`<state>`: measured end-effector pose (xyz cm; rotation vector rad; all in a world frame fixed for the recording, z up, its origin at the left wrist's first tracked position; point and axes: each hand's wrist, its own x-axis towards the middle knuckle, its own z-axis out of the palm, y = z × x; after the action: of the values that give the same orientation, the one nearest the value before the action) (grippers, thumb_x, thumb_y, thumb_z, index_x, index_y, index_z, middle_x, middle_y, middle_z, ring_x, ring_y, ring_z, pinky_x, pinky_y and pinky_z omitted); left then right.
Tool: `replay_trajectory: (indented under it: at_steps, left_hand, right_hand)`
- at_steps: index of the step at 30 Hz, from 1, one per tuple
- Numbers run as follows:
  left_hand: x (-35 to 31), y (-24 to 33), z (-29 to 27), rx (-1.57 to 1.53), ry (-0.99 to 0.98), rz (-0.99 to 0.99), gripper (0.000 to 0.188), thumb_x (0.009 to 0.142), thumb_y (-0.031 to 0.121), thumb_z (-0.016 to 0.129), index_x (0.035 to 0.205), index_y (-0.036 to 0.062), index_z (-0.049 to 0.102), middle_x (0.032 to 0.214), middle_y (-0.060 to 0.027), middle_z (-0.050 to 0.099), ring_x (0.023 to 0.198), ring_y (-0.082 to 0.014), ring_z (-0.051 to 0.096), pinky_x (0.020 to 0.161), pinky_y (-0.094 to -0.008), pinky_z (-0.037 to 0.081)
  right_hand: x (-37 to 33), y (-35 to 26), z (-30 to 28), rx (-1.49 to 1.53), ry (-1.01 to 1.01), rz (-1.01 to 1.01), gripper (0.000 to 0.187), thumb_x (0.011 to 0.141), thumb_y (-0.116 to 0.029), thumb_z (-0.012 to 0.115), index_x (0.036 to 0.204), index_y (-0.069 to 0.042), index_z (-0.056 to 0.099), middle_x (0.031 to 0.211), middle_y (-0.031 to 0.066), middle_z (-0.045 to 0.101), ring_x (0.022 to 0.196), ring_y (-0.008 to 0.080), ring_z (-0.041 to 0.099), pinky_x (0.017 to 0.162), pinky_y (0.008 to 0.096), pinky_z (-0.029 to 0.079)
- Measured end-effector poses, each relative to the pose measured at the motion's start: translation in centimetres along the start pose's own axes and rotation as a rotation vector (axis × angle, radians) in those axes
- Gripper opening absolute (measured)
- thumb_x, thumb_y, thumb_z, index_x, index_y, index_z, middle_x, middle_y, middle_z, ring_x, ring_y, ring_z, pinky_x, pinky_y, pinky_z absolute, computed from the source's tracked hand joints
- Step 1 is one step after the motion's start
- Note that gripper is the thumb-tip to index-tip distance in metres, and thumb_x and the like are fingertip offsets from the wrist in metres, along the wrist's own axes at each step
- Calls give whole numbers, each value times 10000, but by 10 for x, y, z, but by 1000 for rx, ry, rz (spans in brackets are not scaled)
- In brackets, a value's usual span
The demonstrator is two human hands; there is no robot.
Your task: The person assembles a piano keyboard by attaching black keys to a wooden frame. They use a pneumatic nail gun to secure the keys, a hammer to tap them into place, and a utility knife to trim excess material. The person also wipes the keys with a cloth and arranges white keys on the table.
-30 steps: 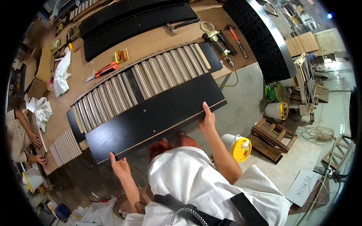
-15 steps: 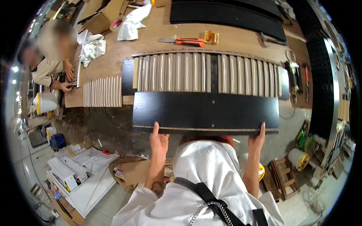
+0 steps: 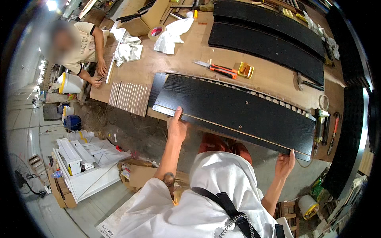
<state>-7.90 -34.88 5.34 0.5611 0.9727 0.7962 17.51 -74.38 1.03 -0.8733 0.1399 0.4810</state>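
Brn bench (image 3: 188,59) w/ blk boards (image 3: 262,47); tape (image 3: 152,36); hammer (image 3: 335,124).

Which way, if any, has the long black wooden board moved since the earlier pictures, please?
Yes: the board has moved forward, away from the wearer's side, nearer the orange-handled cutting tool.

Front board (image 3: 234,107) — wood-grained, low sheen; shirt (image 3: 222,178) — matt cloth.

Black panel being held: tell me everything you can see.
The long black panel is flat, with wood-like grain, a pale line along its near edge and two small round marks around mid-length. It slants, right end lower in the picture, over a slatted row; whether they touch is unclear. The left grip and right grip hold its near edge, thumbs on top.
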Motion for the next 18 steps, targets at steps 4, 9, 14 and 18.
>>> replay_trajectory:
  at_steps: [4, 9, 14, 18]
  left_hand:
    - [26, -8, -13, 43, 82, -58, 422, 938, 302, 737, 1266, 88, 579, 1193, -31, 645, 1067, -194, 629, 868, -401, 519]
    - [33, -7, 4, 25, 132, -62, 387, 963, 275, 702, 1275, 83, 577, 1227, -57, 642, 1127, -218, 609, 963, -455, 483]
    - [45, -15, -17, 60, 31, -109, 436, 1018, 284, 614, 1365, 40, 515, 1371, -115, 577, 1245, -285, 565, 1123, -539, 385]
    - [59, -24, -44, 107, -11, -149, 516, 1012, 352, 636, 1395, 32, 503, 1358, -96, 567, 1268, -248, 519, 1085, -449, 408]
  right_hand:
    - [17, 7, 14, 4, 9, 17, 215, 1036, -187, 577, 1199, -65, 643, 1145, 65, 713, 967, 174, 690, 792, 328, 576]
    - [26, 4, 34, -29, -3, 89, 181, 1034, -215, 583, 1093, -71, 675, 1045, 55, 731, 866, 166, 704, 753, 325, 578]
    - [42, 28, -2, 19, 104, 132, 320, 1022, -357, 612, 821, -108, 598, 839, 59, 683, 729, 147, 667, 662, 360, 575]
    - [37, 28, 9, 29, 242, 114, 336, 1016, -352, 616, 794, -106, 562, 791, 50, 677, 623, 161, 651, 631, 356, 589]
